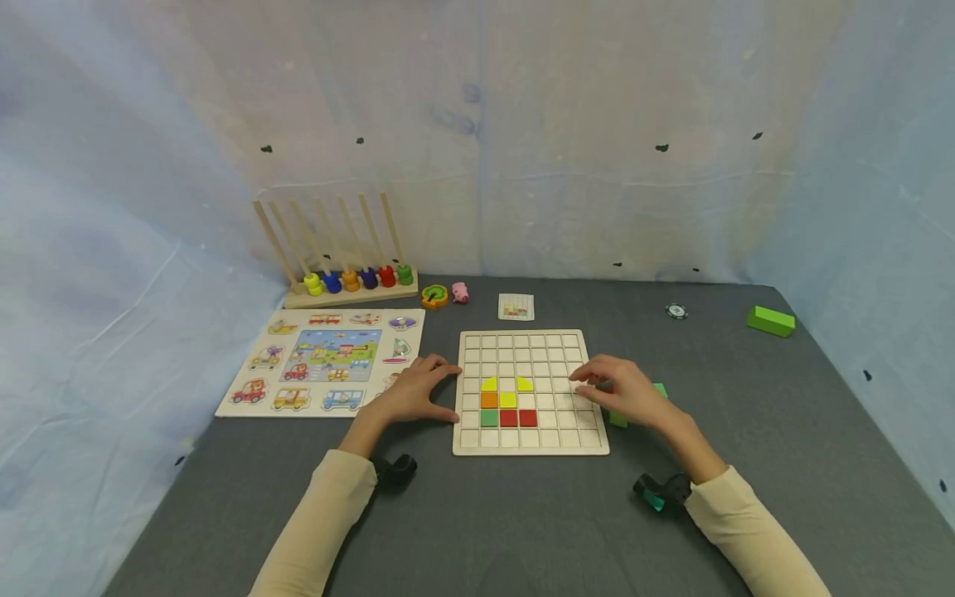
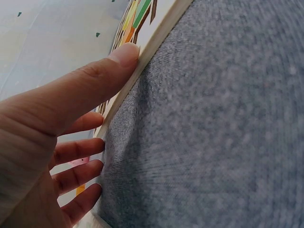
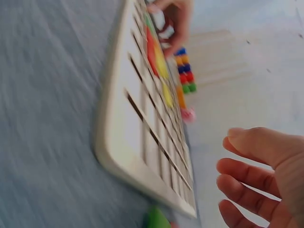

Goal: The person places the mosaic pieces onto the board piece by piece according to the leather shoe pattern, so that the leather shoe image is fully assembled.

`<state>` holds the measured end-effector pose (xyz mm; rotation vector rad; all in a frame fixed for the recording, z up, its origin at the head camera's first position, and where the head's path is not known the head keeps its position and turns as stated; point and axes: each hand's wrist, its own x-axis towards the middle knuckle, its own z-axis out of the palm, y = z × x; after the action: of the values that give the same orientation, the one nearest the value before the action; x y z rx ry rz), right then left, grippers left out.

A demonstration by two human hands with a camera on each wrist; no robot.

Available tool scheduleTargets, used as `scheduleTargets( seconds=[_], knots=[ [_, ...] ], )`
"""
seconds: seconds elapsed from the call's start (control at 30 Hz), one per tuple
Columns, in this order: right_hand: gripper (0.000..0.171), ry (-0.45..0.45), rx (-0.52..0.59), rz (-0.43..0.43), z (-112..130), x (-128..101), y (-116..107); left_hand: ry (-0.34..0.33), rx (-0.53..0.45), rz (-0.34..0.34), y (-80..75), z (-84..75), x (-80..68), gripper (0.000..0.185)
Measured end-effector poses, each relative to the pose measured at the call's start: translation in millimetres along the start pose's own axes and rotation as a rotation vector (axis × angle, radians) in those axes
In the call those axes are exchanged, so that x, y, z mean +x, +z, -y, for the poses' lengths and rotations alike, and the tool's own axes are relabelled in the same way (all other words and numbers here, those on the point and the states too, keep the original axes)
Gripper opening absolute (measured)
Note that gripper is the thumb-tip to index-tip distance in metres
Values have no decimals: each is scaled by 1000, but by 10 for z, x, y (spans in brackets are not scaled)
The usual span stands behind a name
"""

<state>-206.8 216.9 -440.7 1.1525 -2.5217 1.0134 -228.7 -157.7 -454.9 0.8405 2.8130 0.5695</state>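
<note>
Marbled pale sheeting [image 1: 567, 99] encloses a table [image 1: 522, 522] with a dark grey surface. A wooden grid board [image 1: 570, 439] lies flat at the table's centre, between the two hands. Coloured pieces occupy its cells in three rows. Far row: two yellow curved pieces [image 1: 488, 385], separated by one cell. Middle row: an orange square [image 1: 488, 400] beside a yellow square [image 1: 508, 400]. Near row: a green square [image 1: 488, 419], then two red squares [image 1: 509, 419].

Left hand [image 1: 414, 394]: located at the board's left edge. The thumb touches the rim; the fingers are extended and relaxed. Right hand [image 1: 629, 391]: raised above the right edge. Its fingers are loosely bent and apart from the thumb, with nothing visible between them. A green object [image 1: 618, 419], partly hidden by this hand, lies beside the board.

Beyond the board lies a small pattern card [image 1: 516, 307]. To the left lies a picture puzzle [image 1: 336, 356], with a peg rack [image 1: 351, 295] behind it. Far right: a round chip [image 1: 676, 311] and a green block [image 1: 772, 321].
</note>
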Motion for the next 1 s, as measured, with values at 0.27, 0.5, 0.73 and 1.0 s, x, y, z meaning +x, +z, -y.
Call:
scheduleTargets(
  seconds=[0.27, 0.5, 0.73, 1.0],
  knots=[
    [22, 131, -80, -28, -73, -211, -322, -3, 3, 7, -3, 3, 6, 78],
    [24, 176, -101, 8, -152, -352, -428, -4, -1, 9, 0, 6, 8, 78],
    [29, 313, -46, 202, -186, -425, -407, -10, 5, 11, 5, 12, 7, 79],
    [34, 290, -62, 190, -163, -481, -287, -3, 2, 11, -5, 1, 1, 79]
  ],
)
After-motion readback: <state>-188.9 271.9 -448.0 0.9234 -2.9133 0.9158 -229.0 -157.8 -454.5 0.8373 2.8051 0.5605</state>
